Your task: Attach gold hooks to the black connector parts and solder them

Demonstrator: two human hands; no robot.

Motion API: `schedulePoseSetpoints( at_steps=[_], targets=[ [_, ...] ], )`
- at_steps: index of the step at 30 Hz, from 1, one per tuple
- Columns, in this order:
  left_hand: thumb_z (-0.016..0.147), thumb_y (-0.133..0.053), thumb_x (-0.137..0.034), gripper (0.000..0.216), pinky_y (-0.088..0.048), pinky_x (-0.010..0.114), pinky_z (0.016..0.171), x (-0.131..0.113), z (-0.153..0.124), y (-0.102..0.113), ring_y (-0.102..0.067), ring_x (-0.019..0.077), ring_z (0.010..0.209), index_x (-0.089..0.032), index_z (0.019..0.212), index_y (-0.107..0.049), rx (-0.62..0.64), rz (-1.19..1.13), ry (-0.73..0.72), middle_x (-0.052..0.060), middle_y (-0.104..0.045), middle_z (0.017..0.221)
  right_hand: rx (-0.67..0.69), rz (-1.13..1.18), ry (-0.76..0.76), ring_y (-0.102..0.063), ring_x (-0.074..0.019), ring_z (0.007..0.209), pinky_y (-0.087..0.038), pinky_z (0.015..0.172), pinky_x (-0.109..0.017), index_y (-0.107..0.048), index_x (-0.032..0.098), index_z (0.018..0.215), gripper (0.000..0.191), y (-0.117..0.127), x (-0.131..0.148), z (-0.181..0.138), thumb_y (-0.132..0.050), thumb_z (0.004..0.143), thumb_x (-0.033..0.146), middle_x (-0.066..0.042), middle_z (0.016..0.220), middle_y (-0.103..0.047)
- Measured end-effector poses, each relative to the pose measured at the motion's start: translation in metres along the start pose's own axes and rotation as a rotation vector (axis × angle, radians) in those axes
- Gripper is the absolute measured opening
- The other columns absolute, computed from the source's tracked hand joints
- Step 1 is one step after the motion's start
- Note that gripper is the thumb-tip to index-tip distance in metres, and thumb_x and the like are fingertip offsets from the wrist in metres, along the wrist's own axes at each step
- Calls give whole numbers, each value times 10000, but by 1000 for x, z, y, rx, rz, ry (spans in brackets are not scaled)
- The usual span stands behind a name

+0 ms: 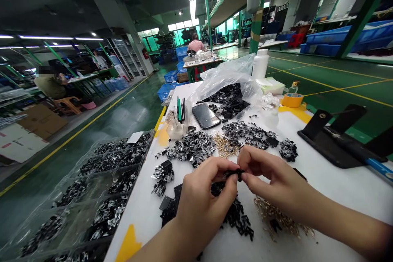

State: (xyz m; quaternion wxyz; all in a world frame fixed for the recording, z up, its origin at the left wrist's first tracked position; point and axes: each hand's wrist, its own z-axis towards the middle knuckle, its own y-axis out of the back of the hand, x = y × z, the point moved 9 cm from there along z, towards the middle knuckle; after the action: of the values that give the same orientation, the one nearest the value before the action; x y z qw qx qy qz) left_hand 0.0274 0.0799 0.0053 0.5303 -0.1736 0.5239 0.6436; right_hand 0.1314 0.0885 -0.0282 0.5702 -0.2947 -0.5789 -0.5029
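Over the middle of the white table (321, 200), my left hand (208, 196) pinches a small black part (233, 173) between thumb and fingers. My right hand (265, 170) meets it from the other side, its thumb and fingertips closed on the same part. The part's exact shape is mostly covered by my fingers. Beneath the hands lie loose black pieces (242, 221) and a heap of small brass-coloured pieces (285, 221). Beyond them are piles of black-and-silver clips (195, 145) and another brass-coloured pile (225, 145).
A phone (205, 115) lies before an open plastic bag of black parts (229, 100). Left of the table is a compartmented tray (89, 190) full of parts. A black hand press with a blue handle (379, 168), yellow tape (292, 100) and a white bottle (260, 64) stand to the right.
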Motion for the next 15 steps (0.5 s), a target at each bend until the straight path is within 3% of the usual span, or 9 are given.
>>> schedulePoseSetpoints(
  at_steps=[3, 10, 15],
  targets=[
    [804, -544, -82, 135, -532, 206, 678, -1, 0, 0, -651, 125, 736, -152, 894, -615, 3, 14, -2, 31, -673, 828, -2, -9, 5, -378, -116, 644, -326, 585, -245, -371, 227, 717, 191, 0, -2, 0, -437, 776, 57, 56, 686, -378],
    [789, -603, -113, 128, -513, 208, 722, 12, 0, -5, -636, 129, 782, -182, 895, -622, 55, -140, 161, 12, -662, 861, 5, 9, 8, -385, -102, 619, -316, 557, -232, -383, 221, 715, 186, 1, 4, -1, -453, 798, 70, 61, 665, -380],
    [800, -636, -164, 92, -485, 188, 735, 26, -1, -12, -618, 115, 823, -186, 887, -616, 99, -477, 413, -5, -657, 863, 20, 28, 121, -422, -101, 629, -366, 569, -232, -441, 240, 899, 141, 1, 14, -3, -409, 874, 104, 51, 726, -430]
  ],
)
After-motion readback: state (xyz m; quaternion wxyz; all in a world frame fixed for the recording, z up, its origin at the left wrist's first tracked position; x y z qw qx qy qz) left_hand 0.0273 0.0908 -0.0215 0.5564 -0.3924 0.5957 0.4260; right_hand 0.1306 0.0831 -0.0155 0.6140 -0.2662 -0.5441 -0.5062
